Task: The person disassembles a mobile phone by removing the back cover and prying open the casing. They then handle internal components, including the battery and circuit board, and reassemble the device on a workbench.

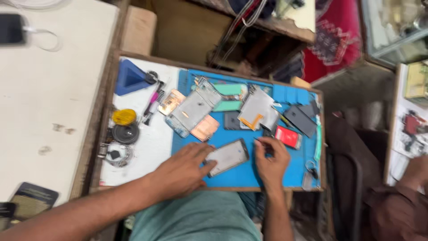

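Observation:
A phone (227, 157) lies face down on a blue work mat (245, 174), its pale back up. My left hand (185, 168) rests on the phone's left end, fingers spread over it. My right hand (271, 157) sits just right of the phone with its fingers curled around a thin dark tool; the tip is too blurred to make out. Beyond my hands lie several opened phone frames and parts, among them a silver mid-frame (194, 109), a copper-coloured plate (206, 127), a grey panel with an orange flex (255, 108) and a red module (288, 136).
The mat sits on a white board (147, 143) with a wooden rim. On its left part are a blue triangular pick holder (129, 76), a yellow round tin (124, 117), a dark round tin (125, 133) and a pen-like tool (151, 105). Another person's arm (412, 176) shows at right.

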`<action>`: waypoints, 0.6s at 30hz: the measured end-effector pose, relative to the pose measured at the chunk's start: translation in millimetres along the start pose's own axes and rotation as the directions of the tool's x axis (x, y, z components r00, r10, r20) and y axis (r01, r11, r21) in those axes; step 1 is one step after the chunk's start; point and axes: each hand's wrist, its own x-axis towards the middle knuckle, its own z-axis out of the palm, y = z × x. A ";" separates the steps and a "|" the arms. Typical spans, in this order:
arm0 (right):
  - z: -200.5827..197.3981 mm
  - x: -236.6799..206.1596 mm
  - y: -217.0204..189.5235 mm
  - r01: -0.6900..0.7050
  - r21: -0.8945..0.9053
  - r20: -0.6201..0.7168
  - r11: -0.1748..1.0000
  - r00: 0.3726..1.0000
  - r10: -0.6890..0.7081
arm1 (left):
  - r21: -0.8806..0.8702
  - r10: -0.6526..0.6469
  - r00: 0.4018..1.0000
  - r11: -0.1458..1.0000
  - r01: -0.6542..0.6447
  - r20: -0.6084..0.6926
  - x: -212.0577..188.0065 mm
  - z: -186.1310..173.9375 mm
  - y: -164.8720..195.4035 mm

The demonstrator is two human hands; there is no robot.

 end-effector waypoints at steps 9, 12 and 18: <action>2.4 -9.7 7.7 0.091 0.100 0.061 0.991 0.993 -0.097 | -0.087 -0.162 0.980 0.981 0.172 0.116 5.5 35.9 11.9; 2.5 1.2 4.8 0.077 0.158 0.049 0.984 0.995 -0.086 | -0.088 -0.116 0.993 0.989 0.117 0.007 11.2 39.9 24.7; -5.3 -8.3 0.0 0.093 0.094 0.088 0.991 0.991 -0.101 | -0.239 0.045 0.999 0.970 -0.039 0.023 6.1 44.3 30.1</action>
